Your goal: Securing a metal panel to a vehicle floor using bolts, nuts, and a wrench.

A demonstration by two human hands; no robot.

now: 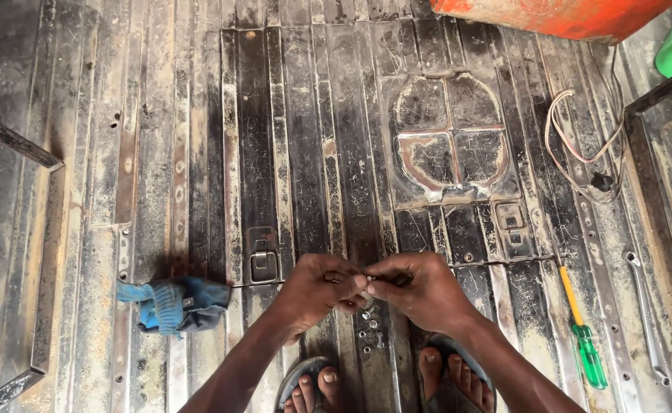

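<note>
I see my left hand and right hand pinched together on one small metal part, just above several loose bolts on the floor. Right of the bolts lies one screwdriver; left, one blue rag.

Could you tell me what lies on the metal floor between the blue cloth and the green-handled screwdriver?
In the head view, both hands lie there: the left hand and right hand meet over a small part, with loose bolts below, between the blue cloth and screwdriver.
</note>
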